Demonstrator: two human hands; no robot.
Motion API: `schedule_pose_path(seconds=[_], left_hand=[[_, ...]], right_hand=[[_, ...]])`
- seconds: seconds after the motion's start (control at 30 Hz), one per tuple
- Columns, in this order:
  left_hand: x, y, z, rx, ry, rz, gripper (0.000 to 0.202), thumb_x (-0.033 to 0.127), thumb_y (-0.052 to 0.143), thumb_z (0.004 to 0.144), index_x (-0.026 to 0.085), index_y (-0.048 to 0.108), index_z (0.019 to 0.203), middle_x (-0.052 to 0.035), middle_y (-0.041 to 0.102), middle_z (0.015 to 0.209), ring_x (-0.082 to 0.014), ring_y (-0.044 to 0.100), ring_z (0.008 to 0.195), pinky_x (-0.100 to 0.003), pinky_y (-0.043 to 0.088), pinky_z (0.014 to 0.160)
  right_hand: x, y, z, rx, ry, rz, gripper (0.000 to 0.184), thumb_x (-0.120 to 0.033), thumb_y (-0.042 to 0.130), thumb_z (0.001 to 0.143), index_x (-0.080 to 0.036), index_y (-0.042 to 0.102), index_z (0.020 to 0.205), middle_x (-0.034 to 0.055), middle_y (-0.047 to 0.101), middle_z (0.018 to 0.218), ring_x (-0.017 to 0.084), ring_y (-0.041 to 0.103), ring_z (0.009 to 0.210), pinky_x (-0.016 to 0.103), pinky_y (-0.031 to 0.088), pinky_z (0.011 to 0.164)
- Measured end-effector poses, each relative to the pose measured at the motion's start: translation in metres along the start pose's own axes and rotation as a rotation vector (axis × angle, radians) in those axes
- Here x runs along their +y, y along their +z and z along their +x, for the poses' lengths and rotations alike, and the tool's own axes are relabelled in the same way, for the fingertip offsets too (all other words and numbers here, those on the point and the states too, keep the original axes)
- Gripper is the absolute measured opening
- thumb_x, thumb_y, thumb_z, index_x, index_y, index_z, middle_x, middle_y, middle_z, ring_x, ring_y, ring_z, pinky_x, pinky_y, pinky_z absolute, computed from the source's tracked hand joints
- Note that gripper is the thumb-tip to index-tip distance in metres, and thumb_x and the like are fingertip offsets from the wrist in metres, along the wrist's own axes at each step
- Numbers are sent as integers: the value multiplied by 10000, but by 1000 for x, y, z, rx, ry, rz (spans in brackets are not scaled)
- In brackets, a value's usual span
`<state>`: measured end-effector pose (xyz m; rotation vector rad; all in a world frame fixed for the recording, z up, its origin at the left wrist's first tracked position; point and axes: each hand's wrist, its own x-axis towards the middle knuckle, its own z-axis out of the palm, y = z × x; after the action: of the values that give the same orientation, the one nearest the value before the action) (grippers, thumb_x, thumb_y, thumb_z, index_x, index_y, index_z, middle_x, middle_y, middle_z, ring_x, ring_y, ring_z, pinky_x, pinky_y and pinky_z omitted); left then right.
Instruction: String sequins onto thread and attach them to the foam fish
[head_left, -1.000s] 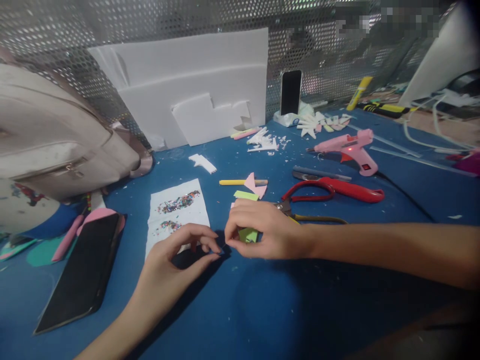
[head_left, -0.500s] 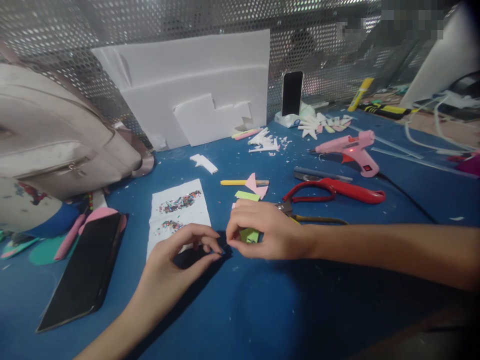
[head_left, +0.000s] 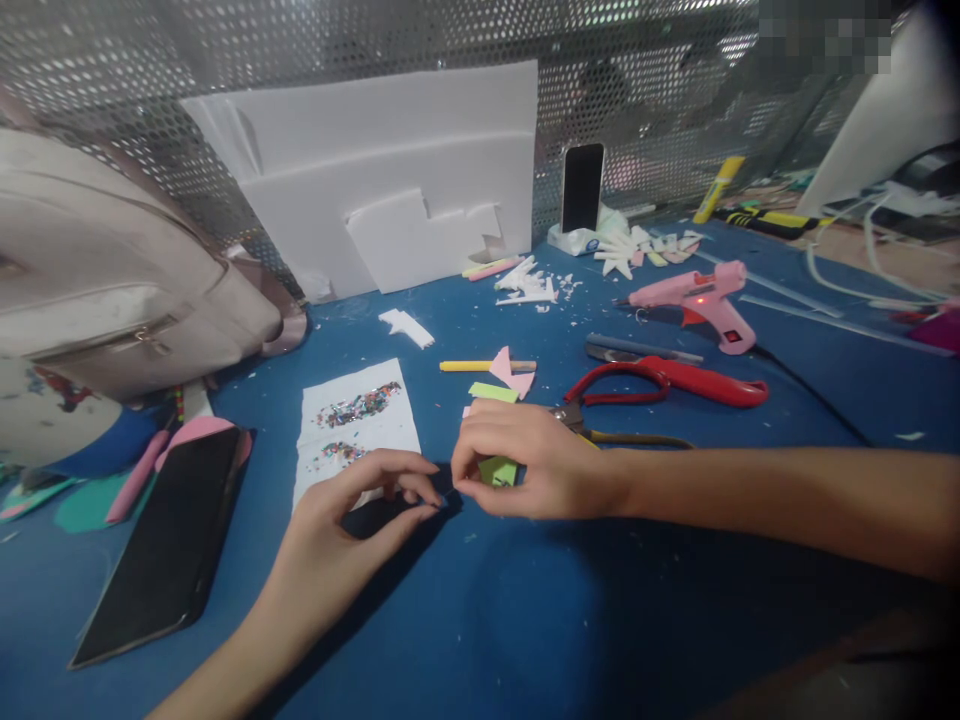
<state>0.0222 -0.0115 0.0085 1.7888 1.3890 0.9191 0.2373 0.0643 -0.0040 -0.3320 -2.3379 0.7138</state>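
My left hand (head_left: 352,515) has its thumb and fingertips drawn together in a pinch over the blue tabletop, just in front of a white paper sheet (head_left: 409,425) strewn with colourful glitter pieces (head_left: 360,408). Close by, my right hand (head_left: 532,460) is also closed, thumb against forefinger. Between the two sets of fingertips there is something tiny and thin that I cannot make out. Partly covered by my right hand are green paper pieces (head_left: 496,472) and pliers with a red handle (head_left: 705,382). A yellow pen (head_left: 465,366) lies just beyond, under pink paper scraps (head_left: 513,374).
A pink glue gun (head_left: 690,298) with a lit red light rests at the right, its black cord trailing forward. A dark tablet (head_left: 161,550) and a pale backpack (head_left: 135,270) occupy the left. Behind stand white foam boards (head_left: 390,120) and a phone (head_left: 583,187), with white scraps (head_left: 529,285) around.
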Motion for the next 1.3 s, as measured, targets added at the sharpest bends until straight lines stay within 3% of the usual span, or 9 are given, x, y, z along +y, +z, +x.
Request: schedule_pose_path(seconds=[0.53, 1.03, 1.3], left_hand=[[1, 3, -2, -9, 54, 92, 196, 159, 646, 840, 277, 654, 996, 27, 733, 870, -128, 696, 788, -257, 557, 775], [3, 10, -5, 44, 26, 38, 155, 164, 666, 824, 239, 539, 868, 61, 675, 713, -117, 663, 704, -244, 520, 718], [-1, 4, -5, 51, 44, 56, 107, 193, 622, 879, 241, 526, 878, 57, 627, 774, -99, 649, 771, -220, 505, 755]], right_hand=[[0, 0, 0, -45, -50, -83, 60, -152, 558, 880, -168, 589, 832, 4, 610, 762, 127, 483, 761, 253, 374, 687], [0, 2, 1, -132, -162, -185, 90, -194, 519, 939, -184, 608, 931, 11, 634, 852, 131, 469, 814, 251, 388, 786], [-3, 3, 0, -72, -74, -180, 96, -100, 547, 791, -178, 547, 848, -2, 594, 791, 134, 444, 764, 255, 352, 707]])
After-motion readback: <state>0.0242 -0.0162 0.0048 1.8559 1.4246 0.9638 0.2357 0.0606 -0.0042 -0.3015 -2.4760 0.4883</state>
